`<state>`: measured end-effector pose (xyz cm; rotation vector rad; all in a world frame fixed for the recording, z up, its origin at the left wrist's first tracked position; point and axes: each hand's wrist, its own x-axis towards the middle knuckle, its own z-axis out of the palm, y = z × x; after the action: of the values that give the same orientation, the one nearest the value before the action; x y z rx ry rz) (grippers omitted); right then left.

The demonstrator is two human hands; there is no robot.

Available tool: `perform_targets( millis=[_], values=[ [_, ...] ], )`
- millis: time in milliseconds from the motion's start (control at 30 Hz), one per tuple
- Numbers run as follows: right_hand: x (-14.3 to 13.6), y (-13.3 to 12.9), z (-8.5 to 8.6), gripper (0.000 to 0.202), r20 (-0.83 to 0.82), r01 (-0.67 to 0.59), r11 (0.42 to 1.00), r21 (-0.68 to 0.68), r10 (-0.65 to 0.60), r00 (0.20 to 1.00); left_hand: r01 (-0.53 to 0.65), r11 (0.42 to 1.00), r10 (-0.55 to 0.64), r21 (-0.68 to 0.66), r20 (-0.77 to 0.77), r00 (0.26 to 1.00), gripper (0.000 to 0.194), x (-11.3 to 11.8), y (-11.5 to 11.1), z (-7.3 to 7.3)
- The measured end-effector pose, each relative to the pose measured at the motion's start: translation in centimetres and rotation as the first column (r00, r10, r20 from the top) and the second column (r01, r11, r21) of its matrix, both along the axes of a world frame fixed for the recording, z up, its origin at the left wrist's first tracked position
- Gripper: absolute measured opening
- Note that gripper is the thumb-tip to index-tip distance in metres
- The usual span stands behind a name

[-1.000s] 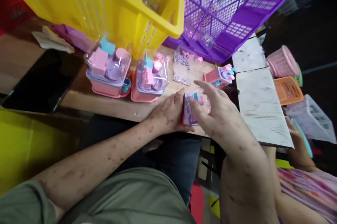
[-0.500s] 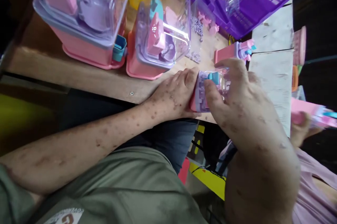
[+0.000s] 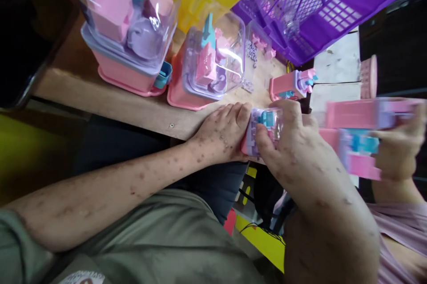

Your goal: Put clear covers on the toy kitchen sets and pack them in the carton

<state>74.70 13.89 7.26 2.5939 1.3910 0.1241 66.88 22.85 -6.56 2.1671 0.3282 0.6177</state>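
Pink-and-lilac toy box, grasped by left hand and right hand at bench's front edge; probably light, stiff; hold by base.

Hands could cross bare tabletop ahead; blurred boxes probably block rightward.

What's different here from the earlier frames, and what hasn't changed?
A co-worker's hand has come in leftward, nearer the right hand, with two pink boxes, motion-blurred; half a second ago one showed there, farther right. The camera view has shifted too. The left hand and right hand remain on the small box; the tubs still stand on the table.
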Motion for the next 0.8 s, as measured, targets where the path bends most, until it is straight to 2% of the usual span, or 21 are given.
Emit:
perform_targets(
  millis=[200, 433, 633, 700, 800],
  values=[
    [0.5, 0.2, -0.4, 0.047, -0.028, -0.018, 0.998, 0.056, 0.02, 0.999, -0.005, 1.0, 0.005, -0.003, 0.033, 0.999, 0.096, 0.0, -0.1, -0.3],
    [0.1, 1.1, -0.1, 0.054, -0.03, 0.078, 0.997, -0.02, -0.079, 0.996, -0.012, 1.0, 0.012, -0.004, 0.022, 1.0, 0.107, 0.1, -0.3, -0.2],
    [-0.2, 1.4, -0.1, 0.053, -0.02, 0.014, 1.0, -0.021, -0.014, 1.0, 0.012, 1.0, -0.012, -0.022, -0.027, 1.0, 0.104, -0.2, -0.2, 0.6],
    [-0.4, 1.4, 0.0, 0.054, -0.023, 0.026, 0.999, -0.027, -0.026, 0.999, 0.019, 0.999, -0.02, -0.032, -0.033, 0.999, 0.102, -0.2, 0.0, 0.8],
    [0.4, 1.0, 0.6, 0.055, -0.121, 0.044, 0.999, -0.025, -0.047, 0.992, 0.021, 0.999, -0.022, -0.036, -0.03, 0.999, 0.102, -0.1, 0.2, 0.7]
  ],
)
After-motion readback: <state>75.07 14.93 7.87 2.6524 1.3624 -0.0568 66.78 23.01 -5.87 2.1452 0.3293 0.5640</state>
